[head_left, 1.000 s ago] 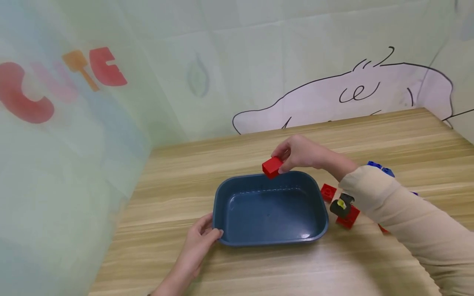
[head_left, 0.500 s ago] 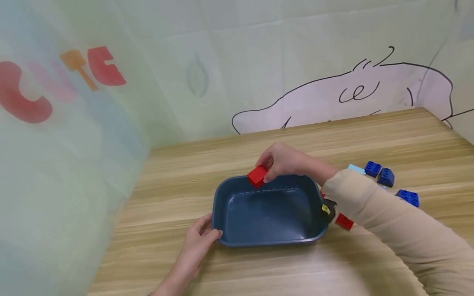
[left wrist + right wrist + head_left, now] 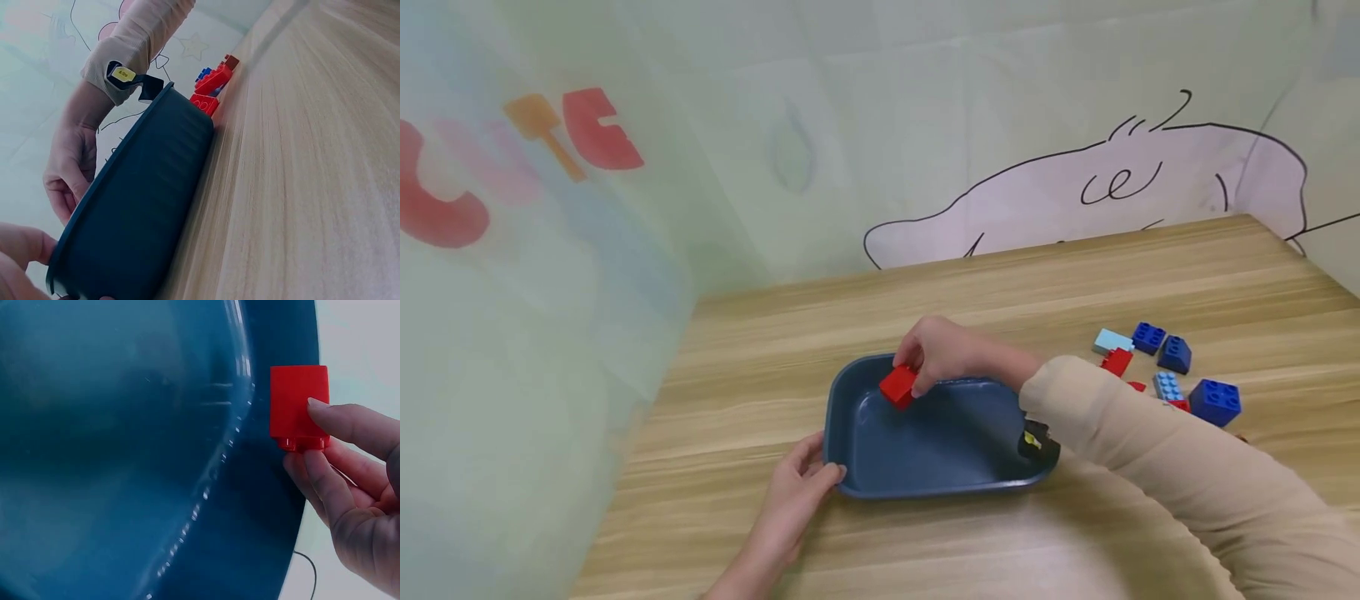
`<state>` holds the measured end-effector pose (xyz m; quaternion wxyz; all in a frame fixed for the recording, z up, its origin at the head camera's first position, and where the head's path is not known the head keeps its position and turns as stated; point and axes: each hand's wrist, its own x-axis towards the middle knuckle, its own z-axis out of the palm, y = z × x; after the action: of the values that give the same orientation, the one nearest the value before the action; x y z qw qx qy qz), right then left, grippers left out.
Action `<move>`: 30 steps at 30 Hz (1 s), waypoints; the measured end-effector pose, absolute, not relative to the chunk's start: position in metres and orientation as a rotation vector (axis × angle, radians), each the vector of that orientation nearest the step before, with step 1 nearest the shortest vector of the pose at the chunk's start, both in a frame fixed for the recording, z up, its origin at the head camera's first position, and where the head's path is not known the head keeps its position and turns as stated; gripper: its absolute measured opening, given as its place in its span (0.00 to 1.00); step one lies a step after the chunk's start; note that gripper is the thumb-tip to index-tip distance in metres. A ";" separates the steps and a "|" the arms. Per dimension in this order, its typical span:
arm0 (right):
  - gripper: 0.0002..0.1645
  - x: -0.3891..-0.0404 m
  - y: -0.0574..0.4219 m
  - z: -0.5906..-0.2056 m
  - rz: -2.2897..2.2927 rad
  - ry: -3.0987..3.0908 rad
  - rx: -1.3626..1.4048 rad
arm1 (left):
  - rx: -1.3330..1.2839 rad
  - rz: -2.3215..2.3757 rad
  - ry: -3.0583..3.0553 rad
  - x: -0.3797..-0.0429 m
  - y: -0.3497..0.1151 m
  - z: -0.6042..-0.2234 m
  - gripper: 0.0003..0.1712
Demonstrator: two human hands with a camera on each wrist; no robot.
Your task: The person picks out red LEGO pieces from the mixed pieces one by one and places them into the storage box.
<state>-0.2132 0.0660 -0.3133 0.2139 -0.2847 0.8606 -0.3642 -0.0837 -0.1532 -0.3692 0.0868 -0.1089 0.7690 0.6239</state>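
A dark blue rectangular tub (image 3: 925, 492) sits on the wooden table. My left hand (image 3: 797, 492) grips its left front corner, thumb over the rim; the left wrist view shows the tub's outer wall (image 3: 131, 194) beside those fingers. My right hand (image 3: 943, 354) pinches a red toy building brick (image 3: 898, 387) over the back left part of the tub. Up close in the right wrist view, the brick (image 3: 299, 403) lies between thumb and fingers, its studs toward the fingers. No other brick shows inside the tub.
Right of the tub lie several loose bricks: a large blue one (image 3: 1216, 402), a small blue one (image 3: 1148, 337), a sloped blue one (image 3: 1175, 354), light blue ones (image 3: 1112, 342) and red ones (image 3: 1117, 362). A printed cloth wall (image 3: 820, 150) stands behind and left of the table (image 3: 737, 375).
My right hand has carried the red brick left and down, from the tub's back rim to over its inside. The left hand keeps its grip on the corner.
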 end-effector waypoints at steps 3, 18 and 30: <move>0.25 -0.212 0.063 -0.317 -1.002 2.377 -0.812 | -0.329 1.847 2.294 -0.084 -0.153 -0.369 0.33; 0.18 -0.211 0.048 -0.336 -0.872 2.388 -0.999 | -0.312 1.855 2.281 -0.083 -0.154 -0.367 0.33; 0.20 -0.211 0.044 -0.344 -0.830 2.395 -0.964 | -0.308 1.860 2.269 -0.083 -0.153 -0.368 0.33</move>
<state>-0.2109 0.0437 -0.3437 0.2132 -0.3473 0.8629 -0.2990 -0.0828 -0.1532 -0.3684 0.0954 -0.1041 0.7656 0.6277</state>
